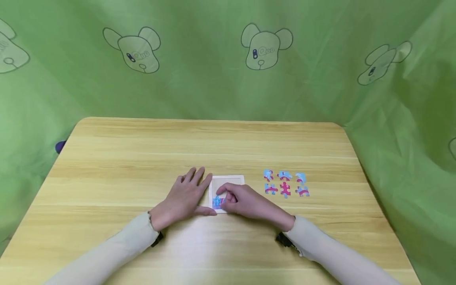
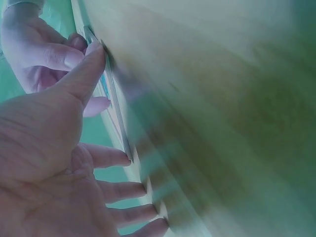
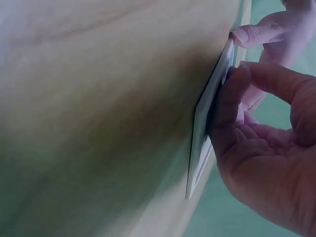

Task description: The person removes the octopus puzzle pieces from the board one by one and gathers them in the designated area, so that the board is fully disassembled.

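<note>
A small square puzzle frame [image 1: 228,177] with a white border lies on the table. Blue, pink and purple puzzle pieces [image 1: 216,203] fill its lower left corner. My left hand [image 1: 185,198] steadies the frame's left side, fingers spread and straight, with its thumb along the bottom edge. Over the inside of the frame bends my right hand [image 1: 246,201], its index finger and thumb curled down to a puzzle piece at that corner. In the right wrist view, the right fingertips [image 3: 241,71] come together low over the frame [image 3: 200,153], mostly hiding the piece.
Several loose puzzle pieces [image 1: 285,188], blue and pink, lie in two rows right of the frame. The wooden table [image 1: 142,146] has rounded far corners. Green cloth [image 1: 206,79] with bear-head outlines hangs behind and at the sides.
</note>
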Action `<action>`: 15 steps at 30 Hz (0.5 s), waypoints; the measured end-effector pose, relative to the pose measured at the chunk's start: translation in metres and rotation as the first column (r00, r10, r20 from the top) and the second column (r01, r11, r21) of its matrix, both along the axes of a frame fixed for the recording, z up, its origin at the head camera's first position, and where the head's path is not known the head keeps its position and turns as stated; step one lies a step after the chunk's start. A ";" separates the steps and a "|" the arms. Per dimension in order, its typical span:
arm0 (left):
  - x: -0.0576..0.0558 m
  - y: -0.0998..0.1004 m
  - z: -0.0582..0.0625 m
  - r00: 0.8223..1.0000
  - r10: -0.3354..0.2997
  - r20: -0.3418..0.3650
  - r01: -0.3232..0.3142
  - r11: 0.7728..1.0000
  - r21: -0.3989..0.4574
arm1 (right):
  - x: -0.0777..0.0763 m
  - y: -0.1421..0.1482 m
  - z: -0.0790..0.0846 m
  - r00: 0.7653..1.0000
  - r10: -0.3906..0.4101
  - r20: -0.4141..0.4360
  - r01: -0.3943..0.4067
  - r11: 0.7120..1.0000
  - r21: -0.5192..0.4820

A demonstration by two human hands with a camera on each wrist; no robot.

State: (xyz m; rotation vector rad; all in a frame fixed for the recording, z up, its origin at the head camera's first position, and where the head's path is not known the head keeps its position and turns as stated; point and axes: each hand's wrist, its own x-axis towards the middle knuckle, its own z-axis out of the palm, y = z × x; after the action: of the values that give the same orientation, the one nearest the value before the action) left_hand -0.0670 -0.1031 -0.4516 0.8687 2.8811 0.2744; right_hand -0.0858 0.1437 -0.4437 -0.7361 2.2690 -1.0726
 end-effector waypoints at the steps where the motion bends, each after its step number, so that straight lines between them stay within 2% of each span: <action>1: 0.000 -0.001 0.000 1.000 -0.001 -0.002 0.001 1.000 -0.001 | 0.000 -0.001 0.000 1.000 0.008 -0.003 -0.008 1.000 -0.002; 4: 0.001 -0.002 0.000 1.000 -0.005 -0.013 0.005 1.000 -0.005 | 0.001 -0.003 0.001 1.000 0.017 0.006 -0.017 1.000 -0.021; 9: 0.001 -0.002 -0.001 1.000 -0.008 -0.009 0.008 1.000 -0.003 | 0.004 -0.003 0.001 0.999 -0.019 0.043 0.021 0.999 -0.044; 15: 0.000 0.000 -0.002 1.000 -0.009 -0.030 0.008 1.000 -0.013 | 0.007 -0.001 -0.001 0.998 -0.055 -0.003 0.054 0.996 -0.072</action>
State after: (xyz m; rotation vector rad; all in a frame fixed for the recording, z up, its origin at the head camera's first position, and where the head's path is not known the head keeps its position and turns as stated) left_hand -0.0671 -0.1028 -0.4538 0.8901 2.9031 0.2436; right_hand -0.0793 0.1422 -0.4448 -0.7100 2.2770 -1.1842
